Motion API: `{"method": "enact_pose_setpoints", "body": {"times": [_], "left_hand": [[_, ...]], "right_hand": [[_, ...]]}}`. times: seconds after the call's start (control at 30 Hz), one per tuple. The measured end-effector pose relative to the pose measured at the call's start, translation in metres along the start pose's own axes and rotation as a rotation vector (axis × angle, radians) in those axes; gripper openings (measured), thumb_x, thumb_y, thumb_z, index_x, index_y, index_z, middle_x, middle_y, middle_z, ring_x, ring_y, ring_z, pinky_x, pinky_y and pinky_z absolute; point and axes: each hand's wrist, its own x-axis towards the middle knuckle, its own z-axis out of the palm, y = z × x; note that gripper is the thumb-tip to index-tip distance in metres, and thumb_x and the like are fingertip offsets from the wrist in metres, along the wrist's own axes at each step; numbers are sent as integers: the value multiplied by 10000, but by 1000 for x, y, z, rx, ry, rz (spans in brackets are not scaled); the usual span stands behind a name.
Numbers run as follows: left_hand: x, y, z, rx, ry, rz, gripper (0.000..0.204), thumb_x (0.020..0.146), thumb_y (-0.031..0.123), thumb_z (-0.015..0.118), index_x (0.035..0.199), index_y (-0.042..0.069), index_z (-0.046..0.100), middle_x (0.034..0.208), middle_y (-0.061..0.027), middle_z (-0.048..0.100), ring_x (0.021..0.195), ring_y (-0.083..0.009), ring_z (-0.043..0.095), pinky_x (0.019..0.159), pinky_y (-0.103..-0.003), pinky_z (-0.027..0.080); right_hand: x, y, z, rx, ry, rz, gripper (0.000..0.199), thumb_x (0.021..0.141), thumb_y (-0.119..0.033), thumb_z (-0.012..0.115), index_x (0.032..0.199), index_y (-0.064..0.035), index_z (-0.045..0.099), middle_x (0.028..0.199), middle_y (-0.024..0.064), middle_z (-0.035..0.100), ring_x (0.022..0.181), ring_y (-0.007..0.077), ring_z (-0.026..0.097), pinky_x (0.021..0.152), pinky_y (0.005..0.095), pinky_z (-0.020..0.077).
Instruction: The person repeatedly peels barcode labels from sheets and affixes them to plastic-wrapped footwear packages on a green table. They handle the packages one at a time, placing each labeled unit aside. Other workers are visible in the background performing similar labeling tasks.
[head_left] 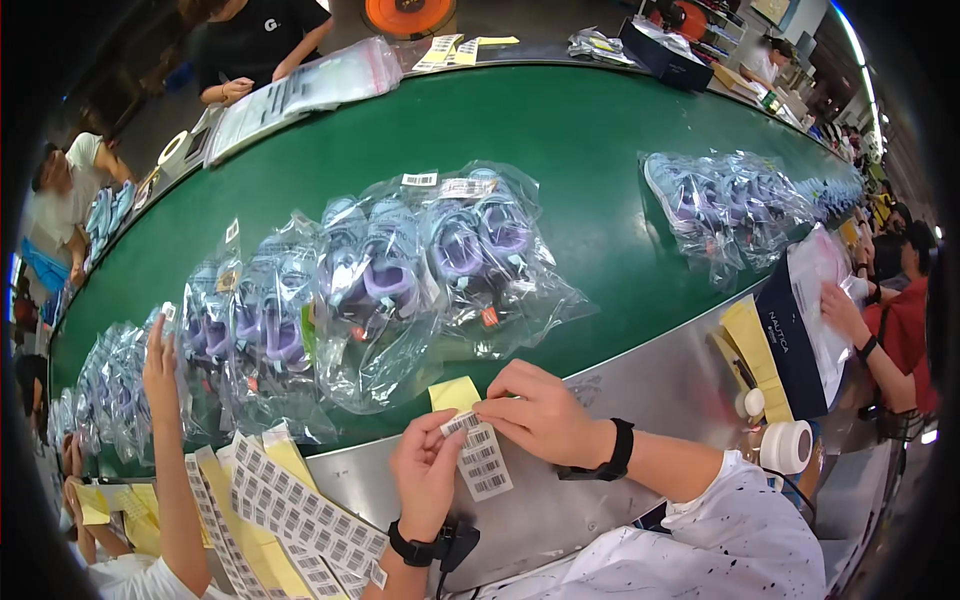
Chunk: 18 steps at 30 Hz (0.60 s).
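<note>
My left hand [425, 470] is closed on a small sheet of barcode labels [486, 468], thumb and fingers at its upper left corner. At the top edge of that sheet, the fingers of my right hand [538, 412] are pinched together on the labels; whether one is peeled loose is hard to tell. A yellow backing paper [454, 394] sticks up just behind the fingers. Beyond both hands, pairs of light blue and purple shoes [463, 250] lie in see-through plastic bags on the green conveyor belt [590, 130]. Some bags carry a white barcode label [419, 179].
Barcode label sheets [300, 505] lie in a pile on the metal ledge [545, 510] at my left. A neighbour's hand [160, 370] reaches up beside the bags. At right stand a dark blue box [795, 340] and a white roll [786, 447]. More bagged shoes [725, 200] lie farther right.
</note>
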Motion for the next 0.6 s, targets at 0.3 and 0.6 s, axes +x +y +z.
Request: {"method": "enact_pose_setpoints", "body": {"times": [0.3, 0.6], "left_hand": [[6, 10, 19, -119, -50, -30, 474, 849, -114, 580, 1288, -31, 420, 1149, -151, 619, 1005, -161, 637, 841, -248, 521], [12, -7, 21, -151, 40, -78, 540, 841, -109, 596, 1329, -40, 377, 1259, -204, 550, 967, -179, 647, 803, -249, 529]], "right_hand": [[14, -9, -25, 121, 15, -64, 63, 755, -7, 668, 795, 0, 621, 867, 92, 512, 796, 259, 534, 688, 347, 457], [59, 21, -70, 113, 117, -87, 51, 807, -25, 667, 836, -23, 625, 987, 128, 587, 915, 283, 592, 798, 363, 485]]}}
